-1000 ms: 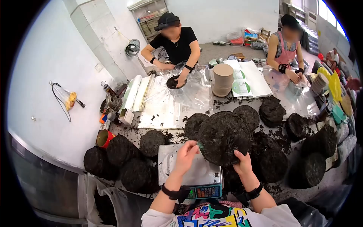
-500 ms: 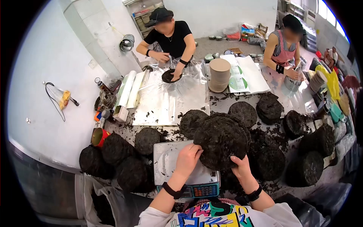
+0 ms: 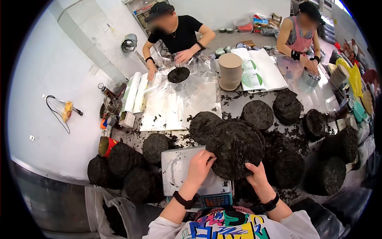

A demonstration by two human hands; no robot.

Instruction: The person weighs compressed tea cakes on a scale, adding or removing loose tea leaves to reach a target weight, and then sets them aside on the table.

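Note:
A thick, round, dark cake of what looks like dried seaweed (image 3: 235, 149) is tilted up over the right side of a digital scale (image 3: 179, 169). At its left edge, my left hand (image 3: 200, 165) pinches with thumb and fingers together. My right hand (image 3: 257, 175) grips the lower right edge, thumb on the near face and the other fingers hidden behind. The scale's silver pan is partly covered by the cake and my left forearm, with its keypad (image 3: 217, 200) facing me. Directly behind the held cake stands another dark round cake (image 3: 203, 126).
Dark round stacks (image 3: 139, 185) crowd the left, more (image 3: 288, 169) the right, among loose crumbs. Across the table, a person in black (image 3: 179, 34) works by a plastic sheet with a dark cake (image 3: 178, 74). Another person (image 3: 298, 36) handles a metal tin (image 3: 310, 77). Beige discs (image 3: 230, 73) are stacked between.
The held cake has tipped slightly in my hands. The person in black has let go of the dark cake and moved both hands to the sheet's edges. My view has shifted a little.

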